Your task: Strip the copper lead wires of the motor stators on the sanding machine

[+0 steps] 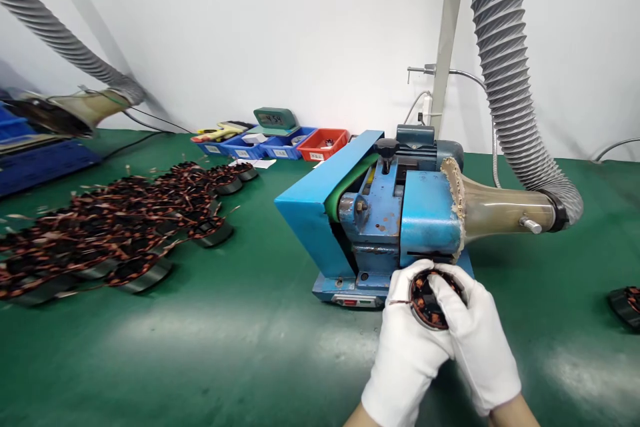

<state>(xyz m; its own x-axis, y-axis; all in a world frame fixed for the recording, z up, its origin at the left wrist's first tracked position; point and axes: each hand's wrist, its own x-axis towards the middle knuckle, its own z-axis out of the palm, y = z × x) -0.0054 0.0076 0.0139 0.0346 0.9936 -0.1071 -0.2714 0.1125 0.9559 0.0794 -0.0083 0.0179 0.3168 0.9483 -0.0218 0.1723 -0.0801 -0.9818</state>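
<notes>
Green bench (250, 347), white wall behind. We see wound stator (426, 301) gripped by both gloved hands: left hand (405, 347) cups rim, right hand (480, 340) curls over top. Stator just below blue grinder (380, 213) front, bore facing us, possibly touching housing. Stator pile (125, 227) well apart, left.

A grinding machine (380, 213) stands mid-table (250, 347). Left of it is a heap of wound stators (115, 227). Behind the heap, by the wall, are bins (280, 143) with a clock (274, 119) on them. A hose (510, 80) joins the machine's right side. Just before the machine, the left hand (405, 347) and right hand (475, 340) hold one stator (431, 300) between them.
</notes>
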